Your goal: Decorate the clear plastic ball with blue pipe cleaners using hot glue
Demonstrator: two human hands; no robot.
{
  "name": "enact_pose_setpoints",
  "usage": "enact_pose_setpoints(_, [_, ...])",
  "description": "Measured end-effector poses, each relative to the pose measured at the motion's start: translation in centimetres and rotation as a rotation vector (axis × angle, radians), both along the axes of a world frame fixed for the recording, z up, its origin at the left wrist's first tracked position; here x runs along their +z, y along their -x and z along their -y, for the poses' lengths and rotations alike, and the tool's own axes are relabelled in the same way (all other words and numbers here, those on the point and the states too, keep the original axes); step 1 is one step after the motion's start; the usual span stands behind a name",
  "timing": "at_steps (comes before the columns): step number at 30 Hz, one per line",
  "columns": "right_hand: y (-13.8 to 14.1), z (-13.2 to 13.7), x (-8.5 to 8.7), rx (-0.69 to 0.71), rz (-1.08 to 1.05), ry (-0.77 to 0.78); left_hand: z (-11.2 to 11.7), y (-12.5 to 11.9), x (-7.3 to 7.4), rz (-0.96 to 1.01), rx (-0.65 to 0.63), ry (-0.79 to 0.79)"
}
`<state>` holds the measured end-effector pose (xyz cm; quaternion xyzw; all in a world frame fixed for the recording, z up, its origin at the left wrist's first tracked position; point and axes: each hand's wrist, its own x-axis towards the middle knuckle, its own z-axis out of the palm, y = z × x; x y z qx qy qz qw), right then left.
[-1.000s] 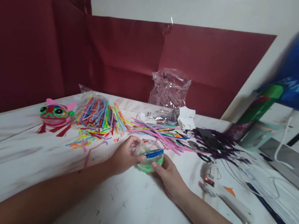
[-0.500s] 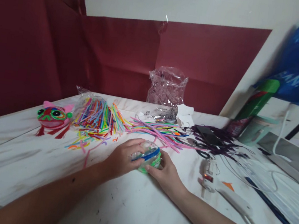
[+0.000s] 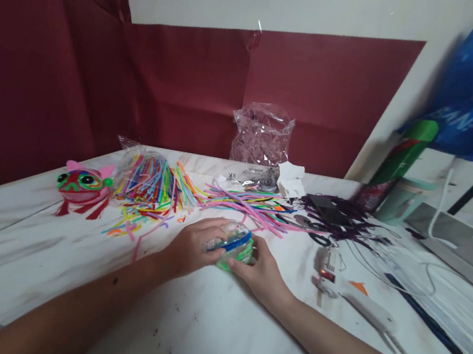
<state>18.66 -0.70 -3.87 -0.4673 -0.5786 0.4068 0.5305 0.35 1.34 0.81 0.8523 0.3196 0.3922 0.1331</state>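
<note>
Between my two hands is a rounded clear plastic piece [image 3: 234, 244] with a blue pipe cleaner across it and green ones along its right and lower side. My left hand [image 3: 198, 243] grips its left side, the fingers over the top. On the right side, my right hand [image 3: 260, 266] holds it with the thumb low on the near side and the fingers behind, partly hidden. Beyond it lie loose pipe cleaners [image 3: 250, 208], mostly pink and purple. Further left is a clear bag of many-coloured pipe cleaners [image 3: 146, 180], with short cut bits in front.
A pink, red and green animal-face craft [image 3: 84, 189] stands at the left. To the right lie a white glue gun [image 3: 364, 311] with its cord, black-handled scissors [image 3: 319, 239], a dark pen-like stick [image 3: 425, 318], a phone [image 3: 328, 210] on dark purple strands, and a pale green cup [image 3: 403, 202].
The view has shifted very slightly. Both hands keep the same grip on the plastic piece, which has barely moved.
</note>
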Motion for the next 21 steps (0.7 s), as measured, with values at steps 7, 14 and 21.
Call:
enact_pose_setpoints(7, [0.1, 0.07, 0.14, -0.001, -0.003, 0.017, -0.26, 0.11, -0.19, -0.012, -0.012, -0.043])
enact_pose_setpoints(14, [0.1, 0.18, 0.28, 0.004, -0.005, 0.011, -0.43, 0.28, -0.31, -0.055, 0.003, -0.079])
enact_pose_setpoints(21, [0.22, 0.2, 0.33, -0.018, 0.015, -0.01, -0.83, 0.5, -0.59, -0.081, -0.041, -0.189])
